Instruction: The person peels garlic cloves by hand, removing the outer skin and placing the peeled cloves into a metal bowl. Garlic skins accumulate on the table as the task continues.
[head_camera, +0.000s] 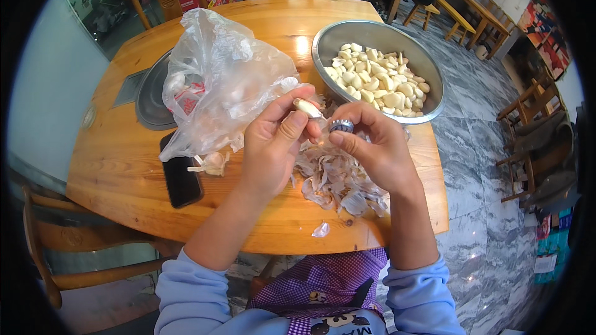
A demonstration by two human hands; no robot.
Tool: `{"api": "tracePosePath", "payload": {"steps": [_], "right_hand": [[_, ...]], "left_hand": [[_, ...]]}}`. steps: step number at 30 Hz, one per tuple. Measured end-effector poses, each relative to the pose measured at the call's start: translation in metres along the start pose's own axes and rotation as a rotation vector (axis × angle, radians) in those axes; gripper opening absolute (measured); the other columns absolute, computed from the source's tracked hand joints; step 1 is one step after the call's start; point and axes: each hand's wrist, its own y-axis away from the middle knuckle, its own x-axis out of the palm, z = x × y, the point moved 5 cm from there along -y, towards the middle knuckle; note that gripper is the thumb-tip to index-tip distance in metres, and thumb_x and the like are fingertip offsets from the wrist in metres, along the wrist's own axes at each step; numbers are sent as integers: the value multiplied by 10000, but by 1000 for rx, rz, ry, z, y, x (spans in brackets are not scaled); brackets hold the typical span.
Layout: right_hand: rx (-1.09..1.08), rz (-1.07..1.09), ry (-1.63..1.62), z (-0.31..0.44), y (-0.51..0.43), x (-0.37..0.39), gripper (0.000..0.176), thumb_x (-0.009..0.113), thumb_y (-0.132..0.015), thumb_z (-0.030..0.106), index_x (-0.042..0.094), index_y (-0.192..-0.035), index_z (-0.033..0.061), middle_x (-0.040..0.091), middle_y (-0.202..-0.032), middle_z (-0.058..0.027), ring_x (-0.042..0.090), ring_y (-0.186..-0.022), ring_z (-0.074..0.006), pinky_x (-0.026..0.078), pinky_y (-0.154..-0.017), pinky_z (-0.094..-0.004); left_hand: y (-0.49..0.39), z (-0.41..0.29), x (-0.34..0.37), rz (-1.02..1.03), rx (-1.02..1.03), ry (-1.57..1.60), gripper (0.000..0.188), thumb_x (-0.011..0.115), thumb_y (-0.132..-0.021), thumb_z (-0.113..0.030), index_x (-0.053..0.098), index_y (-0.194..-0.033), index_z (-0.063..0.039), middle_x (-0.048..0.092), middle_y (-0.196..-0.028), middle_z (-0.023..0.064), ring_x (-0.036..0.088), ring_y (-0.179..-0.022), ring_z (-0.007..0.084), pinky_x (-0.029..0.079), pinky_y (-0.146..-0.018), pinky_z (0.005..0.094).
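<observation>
Between the fingertips of my left hand (274,139) is a garlic clove (307,108), pale with some skin at its lower tip. My right hand (379,146) pinches a metal bottle cap (341,125) with a crimped edge, just right of the clove and apart from it. Under and between my hands lies a heap of garlic skins (333,181) on the wooden table (265,223). Behind my right hand stands a steel bowl (435,118) of peeled cloves (372,79). A translucent plastic bag (233,70) with pale contents rests behind my left hand.
A partly peeled garlic bulb (213,164) lies near a black smartphone (182,181), left of my forearm. A dark round metal plate (151,97) sits partly beneath the bag. One wooden chair (93,242) stands at the lower left. A person in dark clothing is in the background.
</observation>
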Motion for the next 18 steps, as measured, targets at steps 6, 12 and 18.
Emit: {"api": "tracePosePath", "payload": {"steps": [6,12,18], "right_hand": [[21,-78,-353,2,1,4,154,677,-771,61,561,-867,33,547,-944,-20,508,-867,-88,411,-764,-224],[65,-43,-506,4,0,9,145,661,-787,57,570,-891,14,585,-918,-36,536,-819,-93,438,-737,-225],[163,-91,-467,-10,0,5,155,653,-798,49,563,-908,-15,602,-839,-43,568,-760,-86,471,-680,-214]], "left_hand": [[5,-2,11,78,102,-433,334,465,-908,-56,476,-1238,-11,476,-1001,39,510,-758,97,435,-698,225],[9,-5,19,104,260,-785,349,496,-862,6,511,-1210,-17,486,-1004,75,524,-813,148,438,-727,240],[10,-10,24,152,437,-1007,377,517,-822,54,516,-1194,-5,509,-1007,119,527,-904,224,446,-766,275]]}}
